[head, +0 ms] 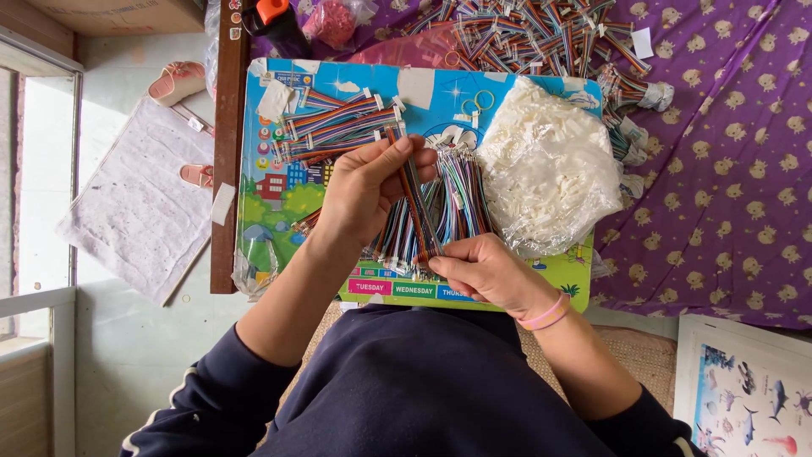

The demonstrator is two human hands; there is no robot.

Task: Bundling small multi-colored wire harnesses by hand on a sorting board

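A dark blue sweater (423, 389) sits closest. The right hand (491, 271) and left hand (364, 190) pinch one thin rainbow wire strip (416, 199) in their fingers, above the bright picture board (338, 85), beside a clear bag of white plastic bits (550, 169).

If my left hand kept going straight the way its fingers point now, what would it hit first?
The left hand points up and right, pinching a wire strip. Straight ahead it would probably first meet the bundled coloured wires, then the bag of white connectors; depth is unclear.

Rainbow-striped ribbon cables (420, 203) lie on a bright blue-and-green cartoon board (279, 211), beside purple bear-print cloth (727, 169).
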